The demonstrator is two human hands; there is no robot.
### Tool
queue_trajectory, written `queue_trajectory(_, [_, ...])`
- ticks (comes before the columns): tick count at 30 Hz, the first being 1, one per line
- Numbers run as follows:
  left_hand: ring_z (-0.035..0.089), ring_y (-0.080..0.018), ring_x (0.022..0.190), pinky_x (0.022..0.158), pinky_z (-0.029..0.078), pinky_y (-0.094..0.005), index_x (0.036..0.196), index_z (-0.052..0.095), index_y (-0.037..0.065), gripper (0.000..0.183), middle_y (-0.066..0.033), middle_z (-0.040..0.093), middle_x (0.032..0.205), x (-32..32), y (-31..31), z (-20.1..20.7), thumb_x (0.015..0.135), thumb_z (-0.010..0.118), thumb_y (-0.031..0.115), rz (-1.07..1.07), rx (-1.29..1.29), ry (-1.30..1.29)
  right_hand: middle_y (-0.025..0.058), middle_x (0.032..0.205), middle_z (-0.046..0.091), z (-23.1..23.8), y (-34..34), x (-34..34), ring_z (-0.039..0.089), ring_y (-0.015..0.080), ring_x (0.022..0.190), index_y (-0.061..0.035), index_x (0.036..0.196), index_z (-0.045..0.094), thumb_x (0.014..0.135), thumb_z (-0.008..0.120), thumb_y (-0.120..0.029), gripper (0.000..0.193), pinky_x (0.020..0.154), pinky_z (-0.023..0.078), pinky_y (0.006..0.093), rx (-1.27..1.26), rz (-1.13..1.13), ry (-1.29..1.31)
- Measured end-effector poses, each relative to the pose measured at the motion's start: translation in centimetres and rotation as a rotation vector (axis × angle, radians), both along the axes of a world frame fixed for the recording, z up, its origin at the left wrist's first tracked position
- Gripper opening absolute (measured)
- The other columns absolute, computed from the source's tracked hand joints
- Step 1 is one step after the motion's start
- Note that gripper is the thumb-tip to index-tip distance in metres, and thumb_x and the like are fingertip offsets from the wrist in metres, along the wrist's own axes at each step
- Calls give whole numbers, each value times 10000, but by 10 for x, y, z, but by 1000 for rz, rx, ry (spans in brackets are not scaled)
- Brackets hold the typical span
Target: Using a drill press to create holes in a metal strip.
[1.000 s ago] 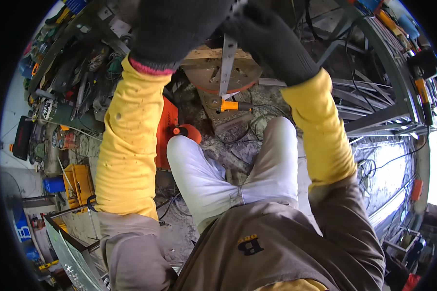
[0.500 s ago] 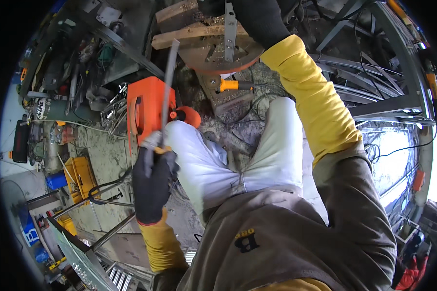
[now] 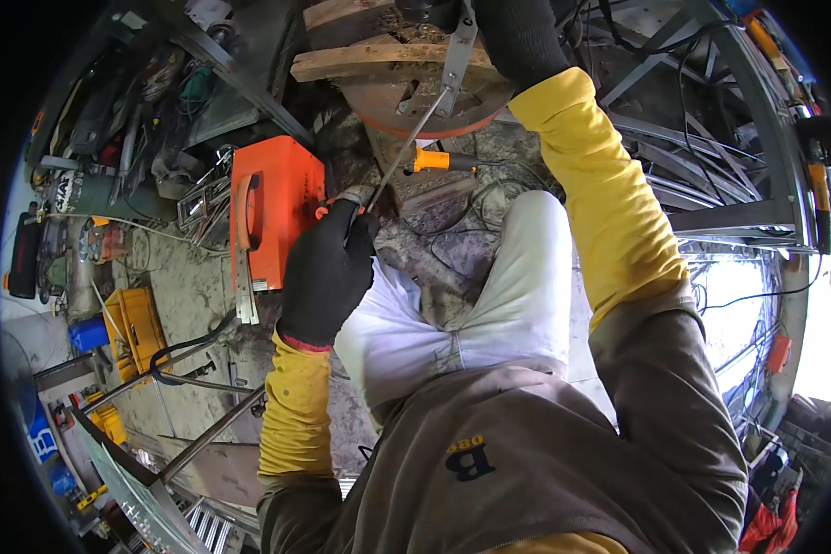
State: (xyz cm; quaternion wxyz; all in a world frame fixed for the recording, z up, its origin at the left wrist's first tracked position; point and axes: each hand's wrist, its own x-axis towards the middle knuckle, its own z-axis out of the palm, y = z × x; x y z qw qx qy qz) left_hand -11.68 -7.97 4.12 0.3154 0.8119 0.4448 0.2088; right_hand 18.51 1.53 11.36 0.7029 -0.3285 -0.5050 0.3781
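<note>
Both hands wear black gloves, the left lower and nearer the body, the right raised to the upper edge. Left to right: a yellow container [image 3: 138, 323] lies well to the left of the left hand; an orange case [image 3: 277, 203] with a curved handle stands just above and left of it. Left hand [image 3: 328, 268]: fingers closed around one end of a thin metal bar [image 3: 406, 152], which slants up and right from the grip. Its far end meets the lower part of a perforated metal strip [image 3: 457, 60] in this view; contact cannot be confirmed. Behind the strip, between the hands, are a wooden piece [image 3: 388, 60] and a round plate [image 3: 379, 102]; a yellow-and-black power tool [image 3: 443, 161] lies below them. Right hand [image 3: 522, 42]: beside the strip's upper part, fingers obscured, grasp indeterminable. A grey metal frame [image 3: 739, 217] stands to its right.
</note>
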Motion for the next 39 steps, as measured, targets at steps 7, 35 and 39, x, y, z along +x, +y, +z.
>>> queue_trajectory(7, [682, -254, 738, 711, 526, -373, 1348, 644, -1, 330, -143, 717, 862, 10, 7, 14, 1062, 586, 154, -15, 17, -42, -21, 773, 660, -4, -1, -8, 581, 70, 636, -65, 1001, 713, 1089, 595, -300, 278, 576, 428, 225, -17, -228, -49])
queue_trajectory(35, [704, -367, 877, 763, 575, -471, 999, 695, 13, 197, -210, 674, 997, 94, 118, -20, 811, 704, 71, -470, 729, 143, -4, 788, 635, -12, 9, -40, 538, 79, 719, 3, 967, 696, 1037, 625, -180, 208, 657, 441, 278, 77, -369, -151])
queue_trajectory(39, [689, -384, 742, 701, 572, -470, 951, 663, 24, 106, -194, 669, 838, 94, 103, -24, 868, 655, 89, -488, 865, 42, -13, 760, 616, -12, 6, -27, 521, 76, 703, -8, 973, 699, 1046, 623, -205, 223, 630, 428, 282, 14, -551, -328])
